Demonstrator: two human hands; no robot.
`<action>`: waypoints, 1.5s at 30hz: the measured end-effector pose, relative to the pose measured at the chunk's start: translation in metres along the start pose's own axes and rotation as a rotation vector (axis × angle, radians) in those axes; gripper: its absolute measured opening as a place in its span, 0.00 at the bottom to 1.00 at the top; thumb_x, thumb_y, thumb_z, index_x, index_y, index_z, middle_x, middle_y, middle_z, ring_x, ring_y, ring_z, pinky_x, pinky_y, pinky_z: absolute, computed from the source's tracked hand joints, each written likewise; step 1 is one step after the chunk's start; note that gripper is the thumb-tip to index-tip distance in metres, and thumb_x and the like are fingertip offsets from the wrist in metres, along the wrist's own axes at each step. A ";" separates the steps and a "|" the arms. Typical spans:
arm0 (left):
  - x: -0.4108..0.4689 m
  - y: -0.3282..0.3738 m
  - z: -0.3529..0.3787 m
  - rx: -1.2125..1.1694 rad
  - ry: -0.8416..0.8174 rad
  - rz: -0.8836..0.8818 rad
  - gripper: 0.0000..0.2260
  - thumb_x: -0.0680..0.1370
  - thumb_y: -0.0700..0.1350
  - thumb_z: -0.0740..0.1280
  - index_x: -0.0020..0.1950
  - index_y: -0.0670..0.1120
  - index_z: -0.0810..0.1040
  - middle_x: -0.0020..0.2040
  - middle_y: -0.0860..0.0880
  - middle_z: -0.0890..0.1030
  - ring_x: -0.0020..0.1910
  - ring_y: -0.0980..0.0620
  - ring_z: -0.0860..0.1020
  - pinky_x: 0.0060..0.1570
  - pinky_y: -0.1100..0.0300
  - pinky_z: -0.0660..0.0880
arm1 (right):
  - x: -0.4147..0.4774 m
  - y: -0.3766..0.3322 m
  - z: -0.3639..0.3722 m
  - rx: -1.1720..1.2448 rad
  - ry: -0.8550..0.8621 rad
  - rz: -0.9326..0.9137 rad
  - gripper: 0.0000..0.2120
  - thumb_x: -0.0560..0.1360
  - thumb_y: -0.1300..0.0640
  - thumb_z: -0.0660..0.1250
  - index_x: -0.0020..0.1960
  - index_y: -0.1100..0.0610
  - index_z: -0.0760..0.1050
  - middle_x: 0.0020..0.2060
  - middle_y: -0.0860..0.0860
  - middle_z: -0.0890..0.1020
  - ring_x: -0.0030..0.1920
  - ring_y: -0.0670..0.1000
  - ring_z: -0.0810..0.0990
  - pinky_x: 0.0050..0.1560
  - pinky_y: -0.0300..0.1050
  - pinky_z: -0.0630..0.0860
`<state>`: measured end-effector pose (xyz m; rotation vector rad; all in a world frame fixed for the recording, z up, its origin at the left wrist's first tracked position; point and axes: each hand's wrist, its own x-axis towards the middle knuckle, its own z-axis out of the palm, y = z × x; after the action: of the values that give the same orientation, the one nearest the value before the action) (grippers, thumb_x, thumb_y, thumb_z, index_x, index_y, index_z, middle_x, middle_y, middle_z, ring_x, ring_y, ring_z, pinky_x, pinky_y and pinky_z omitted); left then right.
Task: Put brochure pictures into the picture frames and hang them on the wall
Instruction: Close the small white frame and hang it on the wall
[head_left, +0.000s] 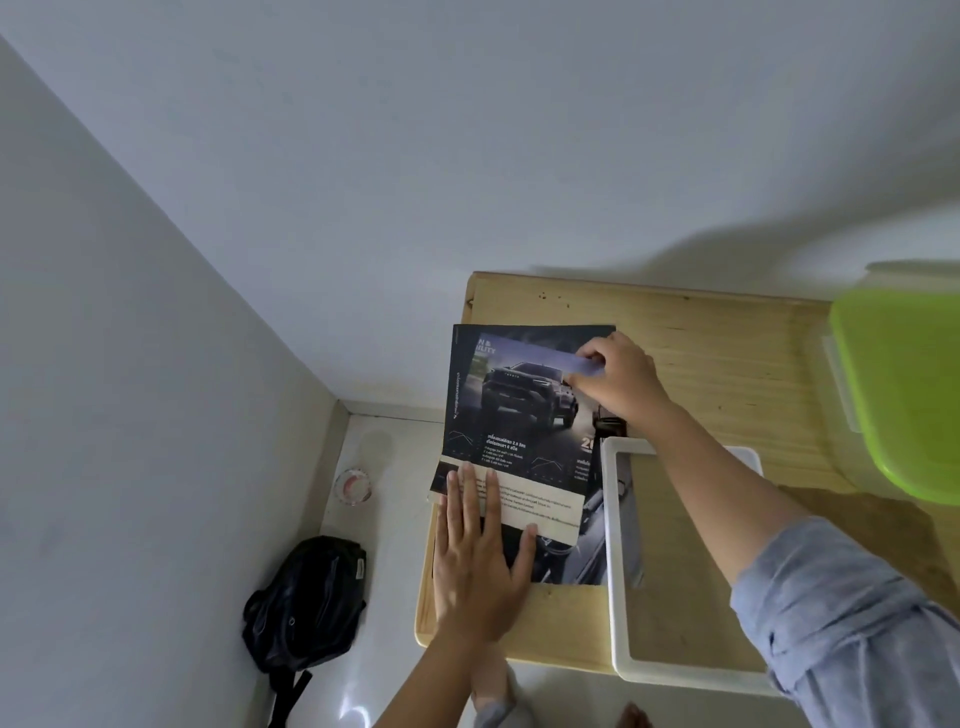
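Our left hand lies flat with straight fingers, pressing the lower part of the brochure onto the table. Our right hand pinches the top page's lifted upper corner. Risk as we judge it: a fast pull or a slipping flat hand could rip across the truck picture. The white picture frame lies just beside the brochure, no picture in it. The green lidded box sits at the right, contents hidden.
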<state>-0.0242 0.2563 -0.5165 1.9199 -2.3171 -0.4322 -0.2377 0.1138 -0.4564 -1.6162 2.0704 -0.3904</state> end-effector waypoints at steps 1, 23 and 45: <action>0.000 0.000 0.000 -0.003 0.004 -0.006 0.32 0.78 0.63 0.46 0.76 0.45 0.53 0.76 0.43 0.55 0.75 0.45 0.51 0.73 0.53 0.44 | -0.002 -0.001 -0.003 0.081 0.044 -0.022 0.09 0.70 0.57 0.68 0.50 0.52 0.77 0.46 0.50 0.75 0.49 0.52 0.74 0.55 0.48 0.69; -0.002 -0.004 0.002 -0.005 0.035 -0.022 0.32 0.78 0.63 0.45 0.76 0.46 0.54 0.76 0.43 0.55 0.75 0.44 0.55 0.70 0.46 0.56 | -0.083 -0.027 0.014 0.609 0.077 0.131 0.34 0.76 0.66 0.62 0.75 0.50 0.49 0.59 0.72 0.70 0.53 0.68 0.74 0.48 0.59 0.72; 0.006 0.087 -0.077 -0.404 -0.014 0.152 0.34 0.76 0.68 0.49 0.76 0.50 0.52 0.77 0.52 0.53 0.76 0.53 0.48 0.73 0.47 0.53 | -0.141 0.052 -0.103 0.740 0.401 0.119 0.29 0.75 0.64 0.63 0.72 0.46 0.60 0.49 0.49 0.77 0.49 0.43 0.76 0.53 0.58 0.77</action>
<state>-0.0877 0.2526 -0.4195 1.5452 -2.1545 -0.8247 -0.3096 0.2566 -0.3678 -1.0136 1.9167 -1.3388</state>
